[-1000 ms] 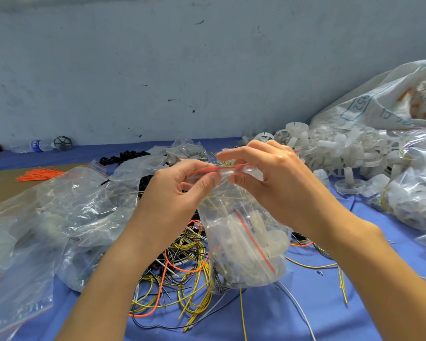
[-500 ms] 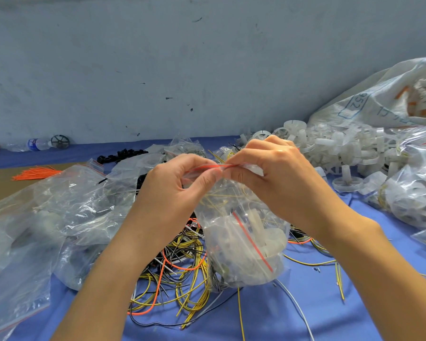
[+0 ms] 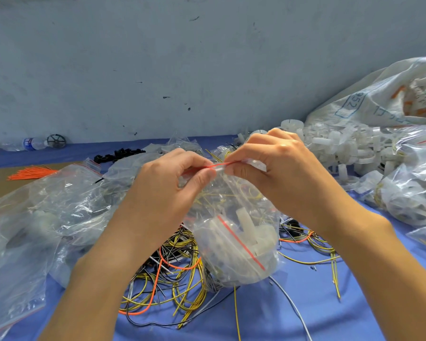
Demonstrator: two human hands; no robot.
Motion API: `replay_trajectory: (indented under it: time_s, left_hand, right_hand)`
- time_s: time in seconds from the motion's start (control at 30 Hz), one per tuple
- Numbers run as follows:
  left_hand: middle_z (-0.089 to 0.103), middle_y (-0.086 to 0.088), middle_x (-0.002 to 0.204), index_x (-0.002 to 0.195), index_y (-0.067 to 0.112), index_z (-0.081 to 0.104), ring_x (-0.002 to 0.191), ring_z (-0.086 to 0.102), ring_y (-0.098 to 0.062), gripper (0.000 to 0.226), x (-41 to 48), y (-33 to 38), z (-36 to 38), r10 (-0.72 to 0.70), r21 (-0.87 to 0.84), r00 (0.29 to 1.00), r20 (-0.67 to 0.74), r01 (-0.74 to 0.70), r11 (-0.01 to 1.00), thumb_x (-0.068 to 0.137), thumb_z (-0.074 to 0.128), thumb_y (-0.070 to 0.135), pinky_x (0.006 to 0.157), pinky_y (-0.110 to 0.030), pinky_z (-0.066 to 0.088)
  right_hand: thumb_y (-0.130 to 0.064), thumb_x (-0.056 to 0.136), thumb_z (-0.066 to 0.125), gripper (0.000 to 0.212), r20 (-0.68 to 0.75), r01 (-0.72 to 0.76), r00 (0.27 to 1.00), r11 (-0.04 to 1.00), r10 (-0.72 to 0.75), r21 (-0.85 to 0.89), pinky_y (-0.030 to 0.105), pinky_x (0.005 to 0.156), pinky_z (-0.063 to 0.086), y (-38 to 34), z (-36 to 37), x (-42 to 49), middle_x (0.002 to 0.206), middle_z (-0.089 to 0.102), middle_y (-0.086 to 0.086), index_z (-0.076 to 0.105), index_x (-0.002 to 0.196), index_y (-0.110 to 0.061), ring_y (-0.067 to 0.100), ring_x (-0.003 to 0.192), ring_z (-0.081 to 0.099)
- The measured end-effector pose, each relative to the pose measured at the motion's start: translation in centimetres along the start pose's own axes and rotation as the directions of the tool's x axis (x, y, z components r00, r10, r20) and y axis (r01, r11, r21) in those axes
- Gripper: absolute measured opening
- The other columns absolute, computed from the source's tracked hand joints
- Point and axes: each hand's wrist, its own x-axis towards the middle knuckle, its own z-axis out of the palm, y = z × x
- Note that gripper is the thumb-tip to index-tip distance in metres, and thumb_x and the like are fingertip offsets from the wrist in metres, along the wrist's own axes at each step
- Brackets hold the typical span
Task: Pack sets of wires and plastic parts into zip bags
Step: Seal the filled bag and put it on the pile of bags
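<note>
Zip bag [image 3: 234, 242] held up at the middle of the view, its bottom hanging just over a tangle of loose wires [image 3: 172, 279] in yellow, orange, black and white on the blue surface [image 3: 293, 316]. Pinched at its top edge along the red seal strip [image 3: 218, 166]: left hand [image 3: 167, 193] with thumb and curled fingers closed on the strip's left part, right hand [image 3: 280, 173] closed on it just beside, fingertips of the two nearly touching. Inside the bag, a white plastic part [image 3: 251, 232] low down and thin yellow wires [image 3: 231, 195] above it.

To the left, a heap of clear empty bags [image 3: 47, 205]; beyond them a bundle of orange wires [image 3: 32, 172] on a brown patch, and a small cluster of black parts [image 3: 118, 153]. To the right, a pile of white plastic parts [image 3: 342, 148] and several filled bags [image 3: 408, 193] near it. Behind the pile, a big woven sack [image 3: 384, 99], printed in blue with a boxed "952"; other marks on it too skewed to read. Far left against the grey wall [image 3: 182, 70], a lying bottle [image 3: 32, 143] with a blue label, writing too small to make out, and a dark spoked wheel [image 3: 56, 141] beside it.
</note>
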Motion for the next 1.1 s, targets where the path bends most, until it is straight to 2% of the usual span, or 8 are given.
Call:
replay_trajectory:
  time_s: [0.2,0.33,0.43,0.57,0.7,0.83,0.93,1.1]
  left_hand:
    - [0.067,0.012,0.088,0.094,0.024,0.072,0.086,0.064,0.001,0.01,-0.1,0.0,-0.6,-0.021,0.008,0.999,0.025,0.02,1.0,0.091,0.065,0.029,0.075,-0.007,0.044]
    - [0.068,0.01,0.09,0.096,0.024,0.073,0.087,0.064,-0.003,0.009,-0.1,0.7,-0.3,0.036,0.055,0.999,0.024,-0.037,0.998,0.091,0.065,0.027,0.078,-0.017,0.047]
    - [0.068,0.011,0.089,0.094,0.024,0.072,0.086,0.064,-0.004,0.008,-0.2,0.3,-0.7,0.009,0.046,1.0,0.024,-0.01,0.999,0.09,0.066,0.027,0.078,-0.022,0.047]
    - [0.068,0.013,0.088,0.093,0.027,0.071,0.085,0.064,-0.003,0.008,-0.1,0.1,-1.0,-0.021,0.028,1.0,0.017,0.02,0.999,0.09,0.064,0.03,0.077,-0.023,0.047]
    - [0.068,0.011,0.088,0.096,0.023,0.072,0.086,0.064,-0.005,0.011,0.0,1.0,-0.4,0.041,0.034,0.999,0.019,-0.041,0.999,0.092,0.062,0.029,0.076,-0.018,0.046]
    - [0.068,0.012,0.084,0.092,0.023,0.071,0.084,0.064,-0.004,0.009,-0.1,0.9,-0.8,0.024,0.019,1.0,0.015,-0.024,1.0,0.091,0.063,0.028,0.072,-0.013,0.045]
    - [0.069,0.013,0.084,0.091,0.026,0.07,0.084,0.064,-0.002,0.007,-0.2,0.7,-1.1,0.001,0.006,1.0,0.013,-0.001,1.0,0.091,0.064,0.029,0.071,-0.01,0.044]
    - [0.07,0.015,0.086,0.097,0.028,0.072,0.085,0.066,-0.003,0.015,-0.2,1.5,-0.9,0.015,-0.062,1.0,0.019,-0.014,0.998,0.091,0.061,0.037,0.073,-0.016,0.047]
  right_hand:
    - [-0.037,0.092,0.06,0.019,-0.011,-0.014,1.0,1.0,0.014,-0.001,0.043,0.093,0.041,0.1,-0.4,-0.1,0.09,0.069,-0.006,0.076,0.097,-0.028,0.022,0.086,0.054]
    - [-0.043,0.092,0.055,0.024,0.001,0.033,0.999,0.999,-0.033,-0.007,0.041,0.094,0.041,-0.6,-0.2,0.1,0.09,0.068,-0.008,0.075,0.098,-0.031,0.022,0.087,0.056]
    - [-0.041,0.092,0.058,0.021,-0.016,0.019,1.0,1.0,-0.018,0.021,0.04,0.091,0.042,-0.1,-0.6,0.0,0.091,0.069,-0.008,0.075,0.097,-0.029,0.022,0.086,0.055]
    - [-0.034,0.092,0.065,0.014,-0.054,-0.003,0.999,0.998,0.006,0.058,0.044,0.086,0.046,0.2,-0.8,-0.1,0.091,0.069,-0.007,0.075,0.096,-0.025,0.022,0.085,0.057]
    - [-0.037,0.092,0.064,0.017,-0.054,0.052,0.997,0.995,-0.047,0.088,0.041,0.083,0.046,-0.7,-0.3,0.1,0.09,0.068,-0.007,0.075,0.097,-0.026,0.02,0.084,0.059]
    - [-0.034,0.088,0.068,0.01,-0.089,-0.001,0.996,0.966,0.025,0.26,0.029,0.078,0.046,-0.2,-0.4,0.0,0.086,0.068,-0.013,0.075,0.093,-0.029,0.01,0.08,0.058]
    - [-0.028,0.087,0.072,0.005,-0.091,-0.044,0.992,0.928,0.084,0.371,0.018,0.076,0.045,-0.2,-0.2,0.0,0.085,0.069,-0.015,0.076,0.09,-0.028,0.011,0.08,0.06]
    - [-0.023,0.088,0.072,0.007,-0.065,-0.044,0.994,0.867,0.088,0.496,0.018,0.071,0.046,-1.0,0.3,0.1,0.086,0.071,-0.013,0.076,0.091,-0.028,0.016,0.079,0.061]
